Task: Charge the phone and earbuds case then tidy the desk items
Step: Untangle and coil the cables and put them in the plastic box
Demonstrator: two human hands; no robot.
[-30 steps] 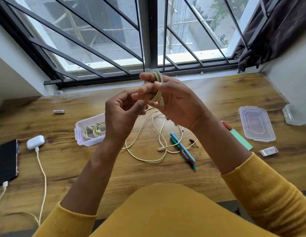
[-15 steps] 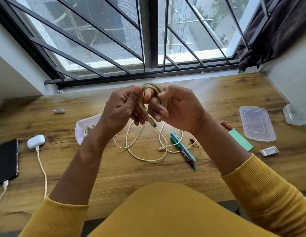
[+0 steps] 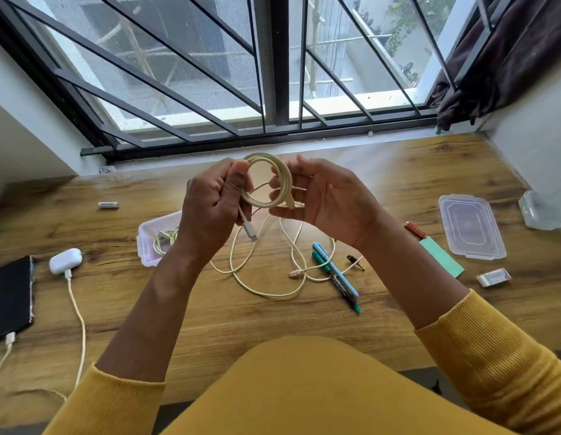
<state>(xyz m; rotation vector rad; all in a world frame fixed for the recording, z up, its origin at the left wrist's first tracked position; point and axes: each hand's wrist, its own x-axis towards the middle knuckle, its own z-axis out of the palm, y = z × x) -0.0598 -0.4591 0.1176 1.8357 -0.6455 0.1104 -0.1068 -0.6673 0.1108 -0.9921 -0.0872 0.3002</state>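
A pale yellow cable coil point(image 3: 272, 171) is held up over the wooden desk point(image 3: 210, 309). My left hand point(image 3: 213, 208) grips its left side, with a plug end hanging below the fist. My right hand point(image 3: 326, 199) pinches its right side. More loose cable point(image 3: 266, 290) lies on the desk under my hands. At the far left the black phone point(image 3: 10, 296) and the white earbuds case point(image 3: 65, 260) each have a cable plugged in. A clear box point(image 3: 153, 237) behind my left wrist holds another coiled cable.
Two pens point(image 3: 335, 274), a small dark clip point(image 3: 356, 262), a green card point(image 3: 440, 257), a red item point(image 3: 415, 230), an eraser point(image 3: 495, 276) and a clear lid point(image 3: 470, 227) lie to the right. A battery point(image 3: 108, 205) lies at the back left. Window bars stand behind the desk.
My hands have drawn apart and opened the cable into a round coil. One second ago it was wound around my right hand's fingers.
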